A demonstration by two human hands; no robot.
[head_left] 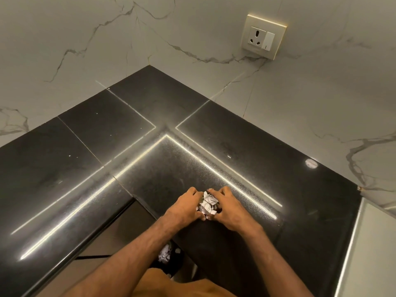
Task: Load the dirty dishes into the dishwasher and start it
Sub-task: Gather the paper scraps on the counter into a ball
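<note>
While both hands close round a crumpled white wad of printed paper (207, 203), the step looks like clearing litter off the polished black stone countertop (128, 146) rather than loading anything. The left hand (184, 207) cups the wad from nine o'clock and the right hand (230, 210) from three o'clock, with the fingers of both curled in on it.

To do this well, I would keep the palms pressed together round the loose scraps so none slip out. The bundle should be lifted whole, not dragged across the stone. It can then go back toward six o'clock, where a dark bin holding white paper scraps (165, 255) seems to sit below the counter's edge, and be let go only when directly above it.

Neither the dirty dishes nor the dishwasher is in view, so their places cannot be told. The bin is largely covered by the forearms and the counter's lip, and its rim is hard to trace. The print on the wad is too small to read, and any smaller bits under the palms are hidden. At one o'clock, on the grey-veined white marble wall (85, 39), a cream wall socket with a switch (264, 37) sits well apart from the hands.
</note>
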